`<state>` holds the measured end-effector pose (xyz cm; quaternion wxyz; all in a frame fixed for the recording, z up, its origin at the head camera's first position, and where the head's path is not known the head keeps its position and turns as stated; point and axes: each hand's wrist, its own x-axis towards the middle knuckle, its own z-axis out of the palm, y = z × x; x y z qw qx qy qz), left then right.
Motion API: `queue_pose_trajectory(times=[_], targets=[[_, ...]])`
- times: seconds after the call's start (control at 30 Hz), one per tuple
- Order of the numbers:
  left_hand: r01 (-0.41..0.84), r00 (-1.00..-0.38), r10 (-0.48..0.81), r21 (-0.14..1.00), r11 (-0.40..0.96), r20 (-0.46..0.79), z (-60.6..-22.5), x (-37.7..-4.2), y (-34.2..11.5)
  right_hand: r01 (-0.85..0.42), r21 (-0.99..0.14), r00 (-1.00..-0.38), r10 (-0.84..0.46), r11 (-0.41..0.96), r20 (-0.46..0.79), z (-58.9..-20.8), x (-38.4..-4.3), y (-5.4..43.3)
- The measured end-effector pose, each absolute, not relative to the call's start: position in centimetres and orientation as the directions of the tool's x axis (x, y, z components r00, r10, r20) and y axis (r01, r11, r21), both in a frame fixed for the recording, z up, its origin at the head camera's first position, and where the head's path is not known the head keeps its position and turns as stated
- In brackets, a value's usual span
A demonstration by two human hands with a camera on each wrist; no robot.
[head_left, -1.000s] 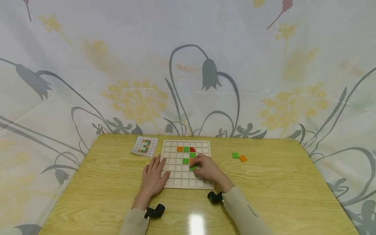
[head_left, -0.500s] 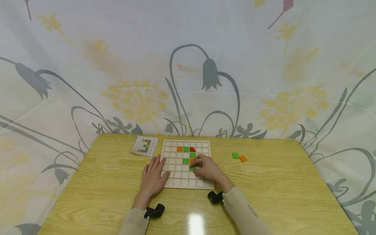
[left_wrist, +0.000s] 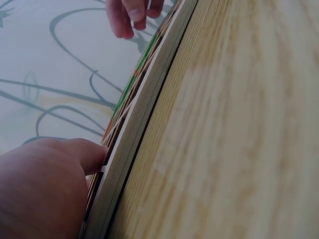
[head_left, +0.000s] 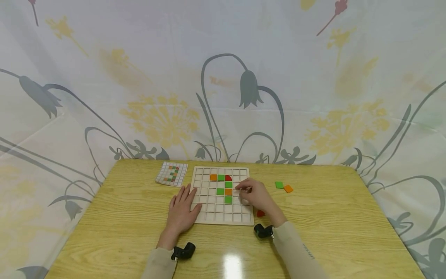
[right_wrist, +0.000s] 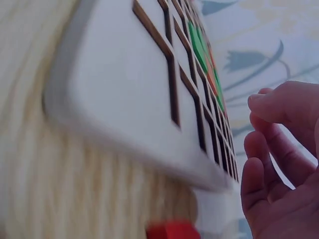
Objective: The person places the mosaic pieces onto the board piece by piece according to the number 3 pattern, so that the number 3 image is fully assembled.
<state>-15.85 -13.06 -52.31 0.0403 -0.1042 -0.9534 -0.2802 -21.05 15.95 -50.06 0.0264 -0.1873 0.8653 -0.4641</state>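
A pale wooden grid board (head_left: pixel 223 223) lies on the table with several coloured tiles set in its squares. Along the top row are an orange tile (head_left: pixel 213 177), a green tile (head_left: pixel 221 177) and a red tile with one rounded corner (head_left: pixel 228 178). The lowest one is a green tile (head_left: pixel 228 199). My left hand (head_left: pixel 182 211) rests spread over the board's left edge, its thumb (left_wrist: pixel 92 155) touching that edge in the left wrist view. Above the board's right side hovers my right hand (head_left: pixel 258 195), fingers loosely bent; the right wrist view shows nothing between them.
A paper card (head_left: pixel 171 173) with a coloured grid pattern lies left of the board. To the right are a loose green tile (head_left: pixel 279 185) and an orange tile (head_left: pixel 288 188). A red piece (head_left: pixel 261 213) sits by the board's right edge, partly hidden by the right wrist.
My right hand has lifted off the lowest green tile and moved right, leaving it in its square. The red piece beside the board has come into view. My left hand has stayed put.
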Motion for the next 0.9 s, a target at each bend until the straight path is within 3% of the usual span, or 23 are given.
queue_pose_trajectory(times=[0.27, 0.9], targets=[[0.226, -0.974, 0.183, 0.522, 0.822, 0.134, -52.7, -15.9, -13.0, -0.228, -0.838, -0.959, -0.263, 0.496, 0.106, -50.2, -20.8, 19.1], [0.223, -0.975, 0.193, 0.527, 0.82, 0.112, -52.0, -15.8, -13.0, -0.181, -0.75, -0.979, -0.045, 0.636, 0.199, -50.4, -19.6, 27.8]])
